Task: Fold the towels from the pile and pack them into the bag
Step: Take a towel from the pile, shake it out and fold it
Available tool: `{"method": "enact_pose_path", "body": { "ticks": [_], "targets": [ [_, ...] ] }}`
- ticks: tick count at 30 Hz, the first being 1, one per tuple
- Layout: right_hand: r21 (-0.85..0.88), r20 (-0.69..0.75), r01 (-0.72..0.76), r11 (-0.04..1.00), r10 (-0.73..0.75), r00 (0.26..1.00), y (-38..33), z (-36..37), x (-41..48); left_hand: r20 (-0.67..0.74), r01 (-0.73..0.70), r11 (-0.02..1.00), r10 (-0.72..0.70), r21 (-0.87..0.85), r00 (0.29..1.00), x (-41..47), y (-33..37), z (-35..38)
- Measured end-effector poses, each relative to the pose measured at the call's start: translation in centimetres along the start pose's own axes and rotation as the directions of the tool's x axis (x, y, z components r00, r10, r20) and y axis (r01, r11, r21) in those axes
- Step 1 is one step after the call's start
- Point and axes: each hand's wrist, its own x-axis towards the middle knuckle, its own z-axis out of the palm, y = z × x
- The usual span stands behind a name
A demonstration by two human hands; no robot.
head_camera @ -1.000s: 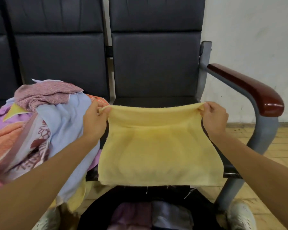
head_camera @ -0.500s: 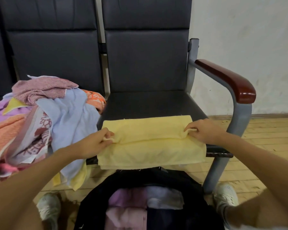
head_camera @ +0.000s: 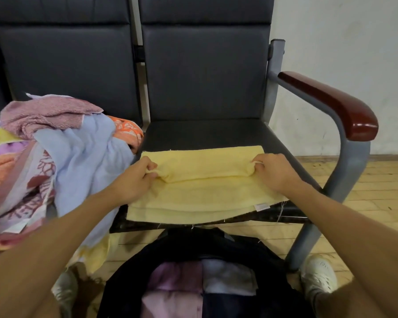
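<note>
A pale yellow towel (head_camera: 202,193) lies on the front of the dark chair seat (head_camera: 211,134), with a raised fold running across its middle. My left hand (head_camera: 133,180) pinches that fold at its left end. My right hand (head_camera: 276,173) pinches it at the right end. A heap of mixed towels (head_camera: 55,157) in pink, light blue, orange and purple covers the seat to the left. Below the chair, on the floor, an open black bag (head_camera: 193,246) holds folded lilac and grey towels (head_camera: 202,283).
The chair has a grey metal frame and a red-brown armrest (head_camera: 331,104) on the right. Dark backrests stand behind both seats. White shoes (head_camera: 319,278) sit on the wooden floor beside the bag. A white wall is at the right.
A second ago the towel hung in the air between my hands. It was lowered onto the seat, and my hands now draw a fold toward the near edge.
</note>
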Motion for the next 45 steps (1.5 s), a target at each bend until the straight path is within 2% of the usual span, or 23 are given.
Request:
{"method": "enact_pose_path", "body": {
  "ticks": [6,10,12,16,18,20,22,24,27,30,34,37,41,43,45],
  "targets": [
    [0.066,-0.219,0.082,0.994,-0.065,0.974,0.3,-2.7,-2.3,-0.188,-0.089,0.979,0.054,-0.185,0.981,-2.4,2.0,-1.8],
    [0.079,-0.224,0.156,0.985,-0.135,0.965,1.5,-5.3,-5.4,-0.186,-0.111,0.941,0.052,-0.319,0.981,-4.8,3.0,-4.1],
    [0.082,-0.196,0.169,0.982,-0.150,0.969,2.1,-5.9,-6.7,-0.112,-0.087,0.927,0.049,-0.365,0.993,-5.7,2.9,-5.0],
    [0.074,-0.098,0.209,0.975,-0.202,0.974,2.8,-6.1,-7.8,0.033,-0.035,0.939,0.049,-0.342,0.998,-6.8,2.0,-6.1],
    [0.076,-0.035,0.210,0.975,-0.207,0.978,3.1,-6.0,-7.7,0.144,0.051,0.915,0.008,-0.400,0.990,-7.1,1.8,-6.3],
    [0.033,0.099,0.196,0.980,-0.198,0.975,3.2,-5.7,-7.4,0.303,0.194,0.889,-0.066,-0.415,0.951,-7.5,1.6,-6.1],
    [-0.024,0.225,0.157,0.987,-0.148,0.963,3.0,-5.5,-7.2,0.361,0.202,0.932,-0.085,-0.299,0.929,-7.3,1.3,-5.7],
    [-0.038,0.233,0.094,0.995,-0.083,0.969,2.6,-5.1,-6.8,0.324,0.201,0.950,-0.117,-0.239,0.939,-6.9,1.2,-5.4],
    [-0.025,0.144,-0.032,0.999,0.035,0.989,2.0,-4.5,-5.9,0.130,0.220,0.958,-0.198,-0.184,0.972,-6.0,1.2,-5.1],
    [-0.061,0.072,-0.128,0.990,0.132,0.989,1.8,-3.8,-4.8,-0.014,0.210,0.978,-0.210,0.000,0.978,-5.3,1.2,-4.3],
    [-0.086,0.204,-0.285,0.955,0.297,0.933,1.0,-3.2,-4.0,0.026,0.287,0.915,-0.307,0.285,0.951,-4.5,1.3,-3.2],
    [-0.035,0.219,-0.348,0.937,0.347,0.912,-0.1,-2.7,-3.6,0.056,0.331,0.868,-0.376,0.371,0.925,-3.9,1.7,-2.2],
    [0.167,0.249,-0.395,0.903,0.349,0.903,-1.0,-2.3,-3.1,0.040,0.387,0.894,-0.406,0.228,0.913,-3.1,2.9,-1.1],
    [0.305,0.273,-0.435,0.847,0.360,0.892,-1.0,-2.3,-2.9,-0.016,0.439,0.897,-0.438,0.053,0.899,-2.8,3.1,-0.9],
    [0.372,0.293,-0.470,0.800,0.379,0.878,-0.9,-2.4,-2.8,-0.018,0.492,0.855,-0.501,-0.164,0.865,-3.0,2.9,-1.3]
  ]
}}
